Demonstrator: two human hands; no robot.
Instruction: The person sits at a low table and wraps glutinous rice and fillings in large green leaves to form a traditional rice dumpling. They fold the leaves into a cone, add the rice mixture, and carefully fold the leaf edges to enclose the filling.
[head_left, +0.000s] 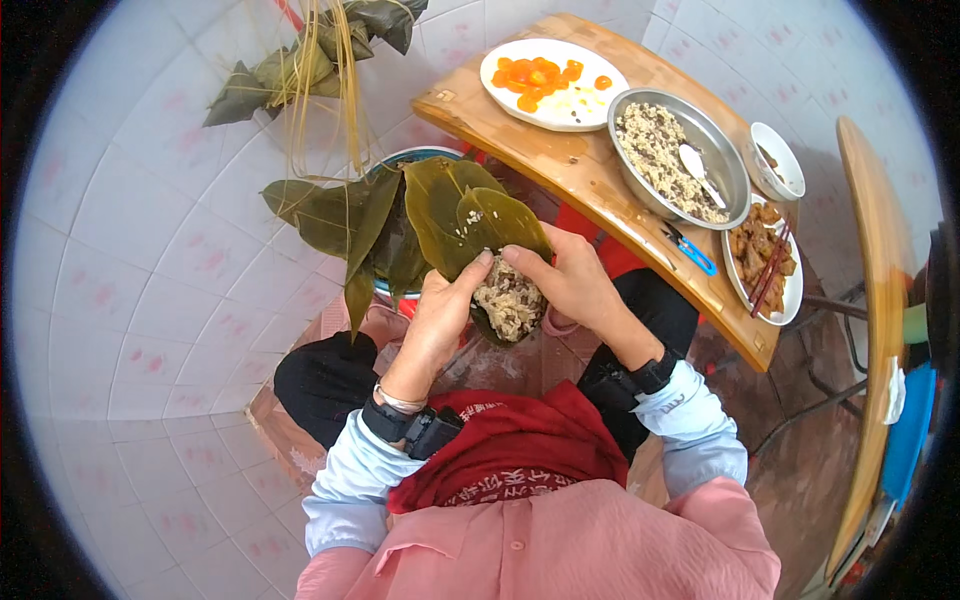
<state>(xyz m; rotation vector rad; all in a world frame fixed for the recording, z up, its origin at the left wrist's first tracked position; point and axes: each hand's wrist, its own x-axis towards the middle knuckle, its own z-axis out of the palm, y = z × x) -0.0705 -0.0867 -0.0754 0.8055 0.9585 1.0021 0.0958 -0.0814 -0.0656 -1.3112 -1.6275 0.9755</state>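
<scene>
Between them, my left hand (444, 304) and my right hand (574, 274) hold broad green-brown leaves (469, 202) folded into a pocket. Rice mixed with dark beans (511, 300) fills the pocket, facing up toward me. Both thumbs press at the upper edge of the rice, and the other fingers are mostly hidden behind the leaves. A few loose white grains cling to the leaf above the thumbs. Just beyond, more long leaves (330, 217) hang over the rim of a basin (420, 154), left of my hands.
A wooden table (555, 165) at right bears a plate of orange yolks (600, 124), a metal bowl of rice (652, 202) with a white spoon (701, 176), blue thread snips (696, 256), a meat plate (790, 300) with chopsticks, and a small bowl (787, 184). Tied leaf-wrapped dumplings (300, 75) hang upper left.
</scene>
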